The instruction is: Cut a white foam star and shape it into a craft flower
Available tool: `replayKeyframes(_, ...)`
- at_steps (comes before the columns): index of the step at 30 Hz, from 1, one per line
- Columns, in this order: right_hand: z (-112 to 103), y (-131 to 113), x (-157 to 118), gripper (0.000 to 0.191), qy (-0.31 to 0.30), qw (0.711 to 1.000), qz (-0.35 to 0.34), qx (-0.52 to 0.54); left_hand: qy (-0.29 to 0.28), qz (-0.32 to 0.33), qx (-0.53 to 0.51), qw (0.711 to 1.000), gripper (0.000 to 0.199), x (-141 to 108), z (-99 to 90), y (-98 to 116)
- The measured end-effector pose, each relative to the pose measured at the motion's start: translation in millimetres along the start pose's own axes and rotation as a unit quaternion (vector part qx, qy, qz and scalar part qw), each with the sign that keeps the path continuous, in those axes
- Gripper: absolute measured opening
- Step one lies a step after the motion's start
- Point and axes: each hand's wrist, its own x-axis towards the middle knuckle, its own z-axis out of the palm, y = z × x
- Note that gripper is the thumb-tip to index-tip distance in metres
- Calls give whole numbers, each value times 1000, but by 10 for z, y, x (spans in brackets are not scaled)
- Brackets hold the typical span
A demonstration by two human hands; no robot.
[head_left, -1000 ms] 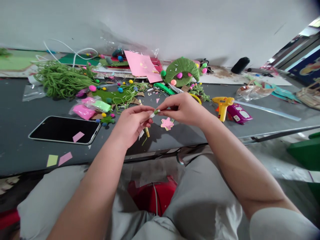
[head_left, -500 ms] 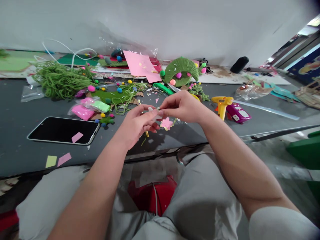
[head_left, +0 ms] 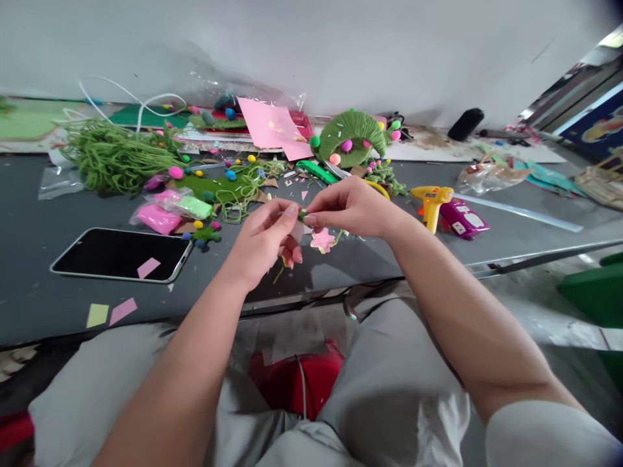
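My left hand (head_left: 265, 243) is closed in a pinch above the table's front part, with a small whitish piece (head_left: 298, 231) at its fingers. Fingertip to fingertip with it, my right hand (head_left: 353, 206) pinches a tiny green bit (head_left: 302, 215), mostly covered by the fingers. A pink paper flower (head_left: 322, 240) with a pale yellow edge lies just below the right fingers. Behind the hands rest scissors (head_left: 316, 170) with a green handle. A green yarn-wrapped ring (head_left: 357, 130) dotted with coloured pompoms stands farther back.
A phone (head_left: 121, 254) lies at left, paper scraps (head_left: 123, 311) near the front edge. Green yarn (head_left: 117, 155) is heaped behind it. To the right are a yellow glue gun (head_left: 432, 201), a purple packet (head_left: 462, 219) and a clear strip (head_left: 520, 213).
The left fingers have shifted slightly down and left, and the whitish piece now shows lower between the hands. The green bit at the right fingertips has come more into sight.
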Motion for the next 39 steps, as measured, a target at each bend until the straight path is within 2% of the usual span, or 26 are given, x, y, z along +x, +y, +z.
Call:
replayKeyframes(4,25,-8,-1,18,-9,999,6,-34,36,29,91,995,27,16,1,-33)
replayKeyframes(8,85,-16,17,18,23,996,19,-81,69,60,154,984,25,32,-24,-62)
replayKeyframes(14,144,39,55,17,7,996,5,-87,92,55,145,984,20,44,-42,-75)
replayKeyframes(22,75,88,31,18,-7,996,-20,-86,128,68,161,976,17,76,-82,-123)
replayKeyframes(30,89,127,-9,20,-16,997,-18,-72,163,74,186,966,23,100,-113,-158)
replayKeyframes(39,196,164,-16,22,-40,997,-14,-70,178,109,278,938,13,95,-86,-141)
